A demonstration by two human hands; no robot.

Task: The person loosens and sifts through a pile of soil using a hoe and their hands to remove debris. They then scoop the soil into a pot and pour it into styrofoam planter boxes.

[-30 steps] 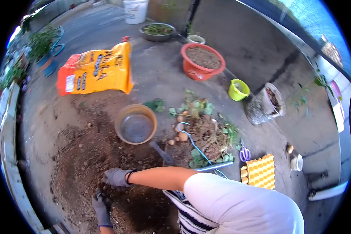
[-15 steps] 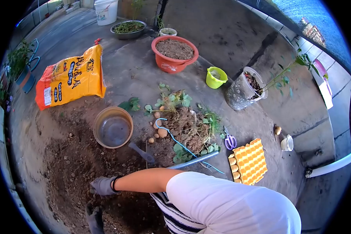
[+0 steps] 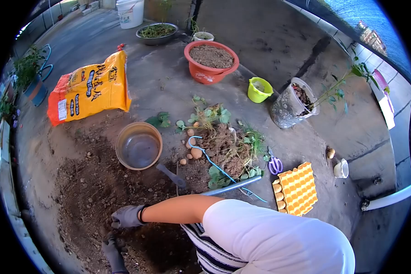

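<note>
My right hand [image 3: 127, 217], in a grey glove with a dark band at the wrist, reaches left over the loose soil [image 3: 84, 192]. Its fingers curl down into a closed shape, and whatever they hold, if anything, is hidden. Just below it, near the lower edge, is my left hand [image 3: 113, 253], also gloved in grey. Its dirt-darkened fingers are a little apart at the soil, with nothing visible between them. A small grey trowel [image 3: 171, 177] lies above my right forearm, beside a round tan basin [image 3: 158, 148] with a bare bottom.
Uprooted plants [image 3: 226, 144] lie with several potatoes [image 3: 196, 153] and a blue cord [image 3: 214, 167]. To the right are purple scissors [image 3: 275, 165] and a yellow egg tray [image 3: 298, 188]. Farther off stand an orange-yellow bag [image 3: 93, 89], a red soil-filled pot [image 3: 210, 75] and a lime pot [image 3: 259, 93].
The whole scene has shifted slightly right in view as the camera turned. Both hands stay low over the soil, close to each other.
</note>
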